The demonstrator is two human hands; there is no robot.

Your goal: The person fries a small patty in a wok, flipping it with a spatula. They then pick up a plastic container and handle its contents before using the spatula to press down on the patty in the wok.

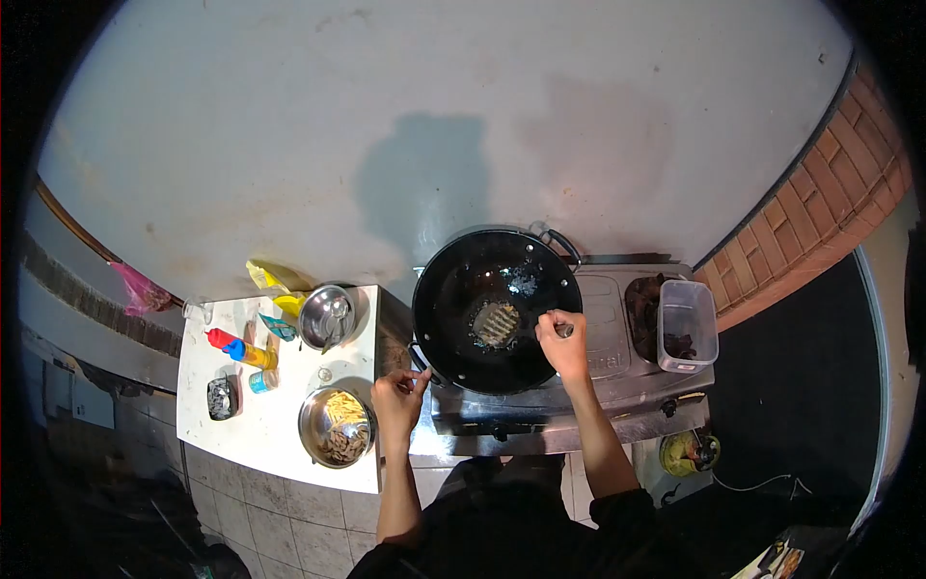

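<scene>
Wok (pixel 439 333) sits on the stove (pixel 603 289), on its left burner side; a small patch of food (pixel 496 326) lies near the middle of its base, with glints of oil or water just above. The patch looks ridged or slotted; cannot tell whether part of it is a turner's head. Right hand (pixel 564 338) closed in a fist over the wok's right side, gripping the end of what looks like a dark handle, the rest foreshortened. Left hand (pixel 397 400) at the near left of the wok, thumb and finger drawn together at the loop handle (pixel 422 357); touching or only just beside, cannot tell. Progress, as judged: cooking begun, but early. Only the small portion is in the wok; yellow strips (pixel 344 408) and brownish strips (pixel 344 445) lie in separate heaps in the near bowl (pixel 303 430), cut up, unmixed, and not yet in the wok. Far bowl (pixel 306 331) holds a spoon or ladle. Red bottle (pixel 221 338), yellow bottle (pixel 258 357) and jar (pixel 262 381) stand aside on the table (pixel 275 444), neither hand on them; whether used, cannot tell.
</scene>
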